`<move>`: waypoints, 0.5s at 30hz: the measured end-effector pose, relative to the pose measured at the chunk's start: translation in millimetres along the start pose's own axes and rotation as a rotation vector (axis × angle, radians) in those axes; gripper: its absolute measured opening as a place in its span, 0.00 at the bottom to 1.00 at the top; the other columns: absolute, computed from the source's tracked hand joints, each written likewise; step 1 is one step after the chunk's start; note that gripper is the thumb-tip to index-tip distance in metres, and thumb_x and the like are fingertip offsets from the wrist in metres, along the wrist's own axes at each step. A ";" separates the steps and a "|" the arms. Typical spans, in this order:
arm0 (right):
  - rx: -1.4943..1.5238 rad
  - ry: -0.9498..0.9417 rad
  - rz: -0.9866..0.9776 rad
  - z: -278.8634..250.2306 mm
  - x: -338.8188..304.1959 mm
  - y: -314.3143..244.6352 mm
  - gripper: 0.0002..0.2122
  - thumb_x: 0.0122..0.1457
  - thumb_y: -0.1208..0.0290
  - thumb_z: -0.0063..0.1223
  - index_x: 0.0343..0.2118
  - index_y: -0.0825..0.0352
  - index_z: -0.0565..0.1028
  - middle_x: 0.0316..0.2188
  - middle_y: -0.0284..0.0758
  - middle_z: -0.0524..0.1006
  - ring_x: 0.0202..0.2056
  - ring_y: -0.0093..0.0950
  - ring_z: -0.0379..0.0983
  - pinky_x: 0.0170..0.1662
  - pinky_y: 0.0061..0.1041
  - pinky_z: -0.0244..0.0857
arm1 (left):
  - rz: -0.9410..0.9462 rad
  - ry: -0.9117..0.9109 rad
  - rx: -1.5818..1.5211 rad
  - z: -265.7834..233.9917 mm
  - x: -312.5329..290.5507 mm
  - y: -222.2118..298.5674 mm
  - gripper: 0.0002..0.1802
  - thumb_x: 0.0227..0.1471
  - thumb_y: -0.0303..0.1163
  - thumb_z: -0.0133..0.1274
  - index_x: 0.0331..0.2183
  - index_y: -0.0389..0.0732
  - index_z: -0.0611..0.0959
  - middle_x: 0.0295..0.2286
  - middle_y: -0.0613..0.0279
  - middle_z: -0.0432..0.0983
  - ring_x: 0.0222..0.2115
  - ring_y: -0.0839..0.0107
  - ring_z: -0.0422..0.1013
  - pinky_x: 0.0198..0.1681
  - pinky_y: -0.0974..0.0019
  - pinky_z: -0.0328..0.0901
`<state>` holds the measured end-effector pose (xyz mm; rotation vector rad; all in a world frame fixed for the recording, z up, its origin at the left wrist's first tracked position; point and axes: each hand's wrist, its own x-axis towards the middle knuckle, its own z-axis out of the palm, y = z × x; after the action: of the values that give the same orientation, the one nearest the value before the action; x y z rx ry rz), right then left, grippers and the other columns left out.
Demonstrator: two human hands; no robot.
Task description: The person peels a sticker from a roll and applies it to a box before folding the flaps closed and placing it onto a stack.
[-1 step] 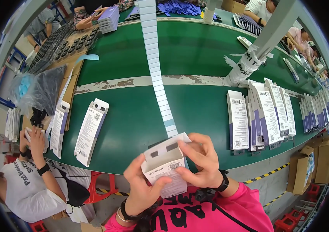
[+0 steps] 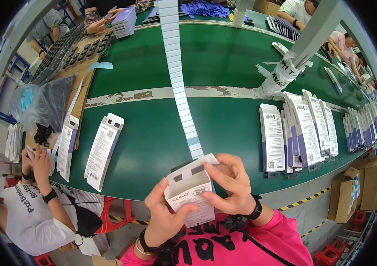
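One white rectangular cardboard box with its top opened (image 2: pixel 188 195) is held in front of the pink shirt (image 2: pixel 241 239), at the near edge of the green table (image 2: pixel 144 137). Its left side is gripped by the left hand (image 2: pixel 164 217), the thumb laid on the printed face; its right side is clasped between thumb and fingers of the right hand (image 2: pixel 232 188). Beyond it, a long pale strip of paper labels (image 2: pixel 182 97) is seen. At the right, several white-and-purple flat cartons (image 2: pixel 303 133) are grouped on the table.
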<state>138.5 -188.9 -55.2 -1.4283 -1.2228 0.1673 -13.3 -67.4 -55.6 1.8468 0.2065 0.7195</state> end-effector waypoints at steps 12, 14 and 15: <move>0.291 -0.154 0.205 -17.7 -29.6 35.9 0.19 0.50 0.78 0.61 0.47 0.74 0.74 0.51 0.47 0.65 0.53 0.39 0.63 0.51 0.34 0.61 | -0.348 0.005 -0.322 29.3 -16.2 -46.6 0.17 0.55 0.23 0.50 0.46 0.33 0.68 0.44 0.53 0.67 0.45 0.72 0.66 0.48 0.68 0.63; 0.602 -0.108 0.219 -11.7 -31.9 43.7 0.18 0.49 0.81 0.61 0.44 0.69 0.70 0.49 0.47 0.71 0.56 0.40 0.59 0.58 0.38 0.53 | -0.310 0.133 -0.435 39.9 -8.6 -39.3 0.17 0.55 0.23 0.50 0.46 0.33 0.69 0.44 0.53 0.67 0.45 0.71 0.66 0.47 0.67 0.63; 0.600 -0.109 0.222 -13.0 -31.3 42.2 0.18 0.49 0.81 0.61 0.44 0.69 0.70 0.49 0.47 0.71 0.56 0.40 0.59 0.58 0.38 0.53 | -0.266 0.261 -0.544 45.0 -6.5 -34.5 0.16 0.55 0.23 0.50 0.46 0.33 0.69 0.44 0.53 0.66 0.46 0.70 0.66 0.47 0.67 0.64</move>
<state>157.5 -210.0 -101.4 -1.0266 -0.9810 0.7114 13.7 -92.5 -99.2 1.1812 0.3775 0.7401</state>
